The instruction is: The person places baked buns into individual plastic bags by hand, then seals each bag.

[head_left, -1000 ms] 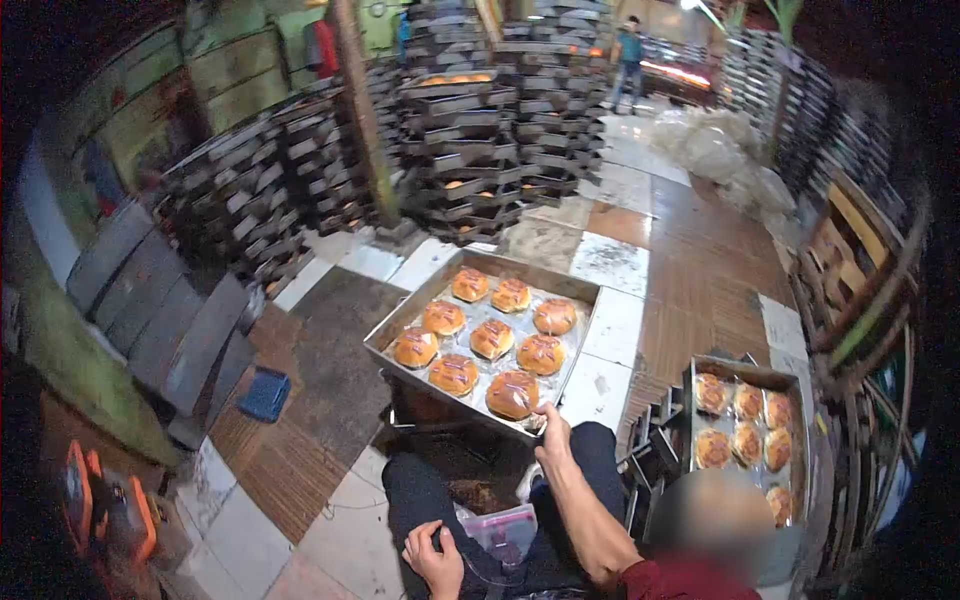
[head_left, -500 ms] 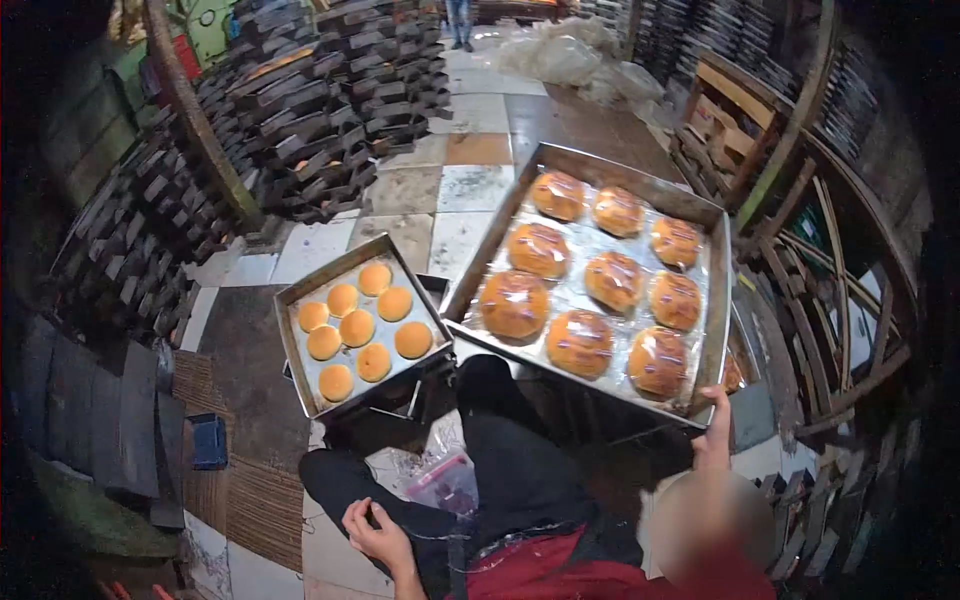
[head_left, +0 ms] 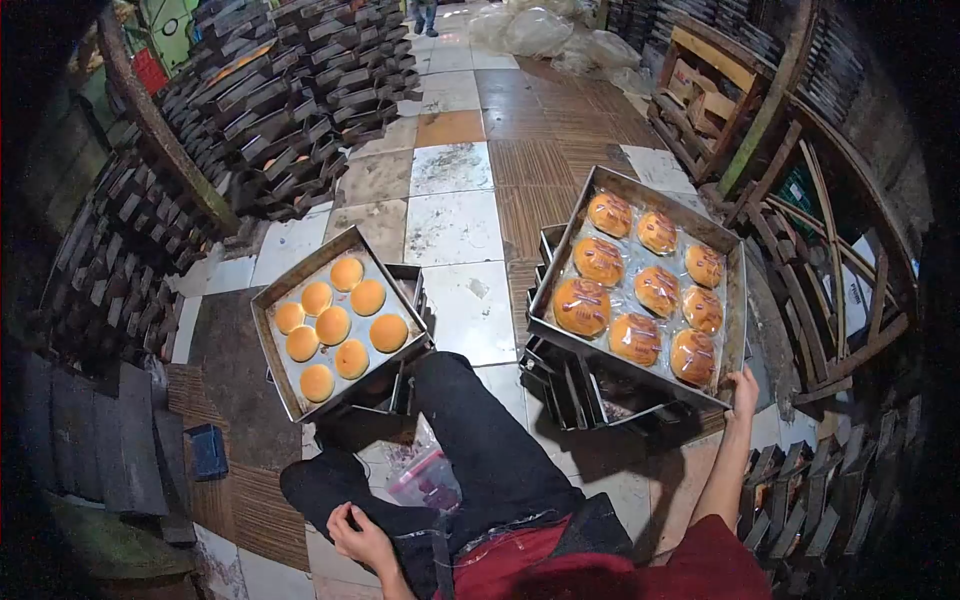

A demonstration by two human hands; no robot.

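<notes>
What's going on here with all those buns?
Someone is sitting among trays of buns. Their right hand holds the near right corner of a tray full of shiny wrapped buns, above a stack of other trays. Their left hand is loosely curled by their leg, with nothing visible in it. To the left, another tray holds plain buns with no wrapping showing.

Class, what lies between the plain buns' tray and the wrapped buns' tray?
The head view shows tiled floor, lower trays' edges and a trousered knee between the plain buns' tray and the wrapped buns' tray.
</notes>
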